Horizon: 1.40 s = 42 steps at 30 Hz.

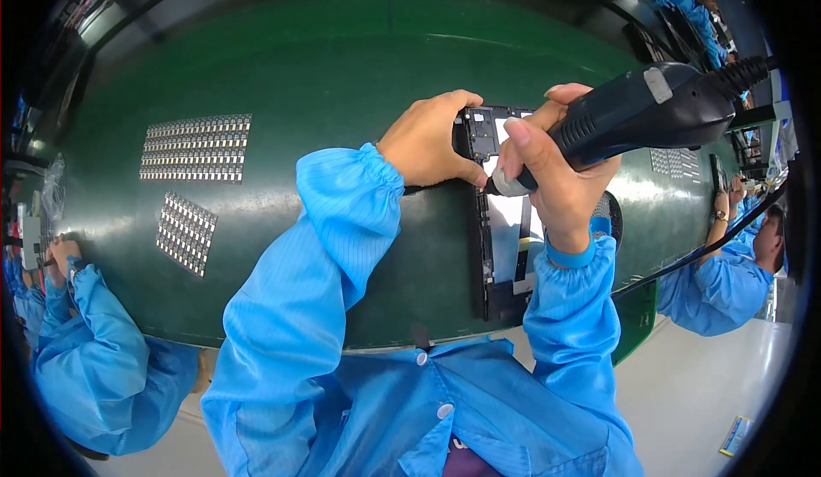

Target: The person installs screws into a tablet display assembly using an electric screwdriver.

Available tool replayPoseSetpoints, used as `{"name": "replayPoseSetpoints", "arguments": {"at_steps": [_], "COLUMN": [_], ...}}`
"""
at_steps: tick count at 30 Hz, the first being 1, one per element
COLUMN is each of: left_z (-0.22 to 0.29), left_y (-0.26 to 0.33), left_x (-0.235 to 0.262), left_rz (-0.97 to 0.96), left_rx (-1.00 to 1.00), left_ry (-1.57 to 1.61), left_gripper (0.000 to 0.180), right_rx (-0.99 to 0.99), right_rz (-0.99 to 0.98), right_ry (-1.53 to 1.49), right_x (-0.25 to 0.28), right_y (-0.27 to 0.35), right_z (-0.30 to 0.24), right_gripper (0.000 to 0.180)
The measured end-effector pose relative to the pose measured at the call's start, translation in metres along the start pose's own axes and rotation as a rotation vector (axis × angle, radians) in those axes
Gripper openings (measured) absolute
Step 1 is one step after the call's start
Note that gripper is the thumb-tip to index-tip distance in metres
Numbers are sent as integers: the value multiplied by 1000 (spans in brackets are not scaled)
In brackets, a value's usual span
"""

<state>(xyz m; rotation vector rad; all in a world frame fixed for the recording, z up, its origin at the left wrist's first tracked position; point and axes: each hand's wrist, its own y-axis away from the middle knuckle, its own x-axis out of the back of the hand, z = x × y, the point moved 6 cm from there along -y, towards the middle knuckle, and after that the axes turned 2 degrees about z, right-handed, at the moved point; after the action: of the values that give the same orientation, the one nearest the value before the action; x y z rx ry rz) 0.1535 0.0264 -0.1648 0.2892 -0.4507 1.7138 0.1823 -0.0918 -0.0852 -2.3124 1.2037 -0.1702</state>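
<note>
On the green table in front of me lies a flat black device housing [481, 254], tablet-like, with a shiny silvery inside. My left hand [432, 139] grips its far left edge, the thumb on the near side and the fingers round the far corner. In my right hand [556, 165] is a black corded electric screwdriver [646, 113], tilted with its tip down toward the housing's left edge, close to my left thumb. A whitish cover wraps one right fingertip. Whether the tip touches a screw cannot be made out. My right forearm partly hides the housing's right side.
Two sheets of small parts, one larger [195, 149] and one smaller [186, 233], lie to the left. More small-part strips [676, 163] lie right. A black cable [701, 250] runs along the right. Co-workers in blue sit left [111, 349] and right [718, 284].
</note>
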Motion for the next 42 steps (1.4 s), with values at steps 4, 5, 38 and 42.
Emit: {"name": "replayPoseSetpoints", "arguments": {"at_steps": [4,5,38,42], "left_z": [-2,-2,6,7], "left_y": [0,0,-5,-4], "left_x": [-1,-1,-6,-6], "left_rz": [7,9,-91,-86], "left_rx": [5,7,241,241], "left_ry": [-2,1,127,125], "left_gripper": [74,74,83,84], "right_rx": [-10,-10,110,81], "right_rz": [-5,-14,548,498], "right_ry": [-15,-6,149,172], "right_x": [-1,-1,184,182], "right_y": [0,1,19,18], "right_z": [1,1,-29,-24], "right_gripper": [32,33,29,27]}}
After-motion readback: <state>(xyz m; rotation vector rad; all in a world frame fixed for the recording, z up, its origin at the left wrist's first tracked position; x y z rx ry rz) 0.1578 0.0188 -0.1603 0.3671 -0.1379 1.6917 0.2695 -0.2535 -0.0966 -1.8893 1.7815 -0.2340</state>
